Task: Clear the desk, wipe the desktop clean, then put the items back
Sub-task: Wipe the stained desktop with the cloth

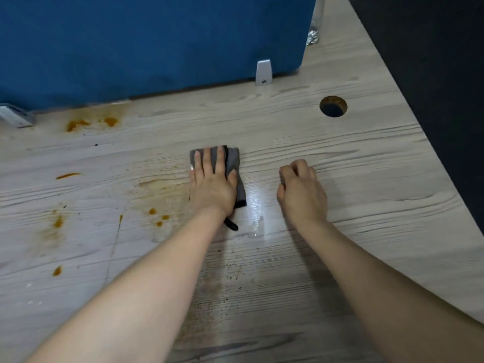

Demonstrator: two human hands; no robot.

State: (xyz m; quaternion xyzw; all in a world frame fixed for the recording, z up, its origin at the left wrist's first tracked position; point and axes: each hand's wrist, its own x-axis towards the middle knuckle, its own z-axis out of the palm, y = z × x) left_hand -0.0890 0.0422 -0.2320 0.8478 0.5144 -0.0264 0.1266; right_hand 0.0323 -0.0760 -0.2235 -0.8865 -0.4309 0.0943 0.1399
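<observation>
My left hand (pixel 212 179) lies flat with straight fingers on a folded grey cloth (pixel 233 159), pressing it onto the pale wood-grain desktop (pixel 366 179) near its middle. My right hand (pixel 301 187) rests on the desk to the right of the cloth, fingers curled under into a loose fist with nothing in it. Orange-brown stains (pixel 78 124) mark the left part of the desk, with smaller spots (pixel 158 218) nearer the cloth. A wet shiny streak (pixel 258 208) runs between my hands. Dark crumbs (pixel 230 273) are scattered toward the near edge.
A blue fabric partition (pixel 157 43) stands along the back of the desk, held by a silver clip (pixel 263 73). A round cable hole (pixel 333 106) sits at the back right. A clear glass (pixel 315 24) stands beyond the partition's right end. The desk's curved right edge borders dark floor.
</observation>
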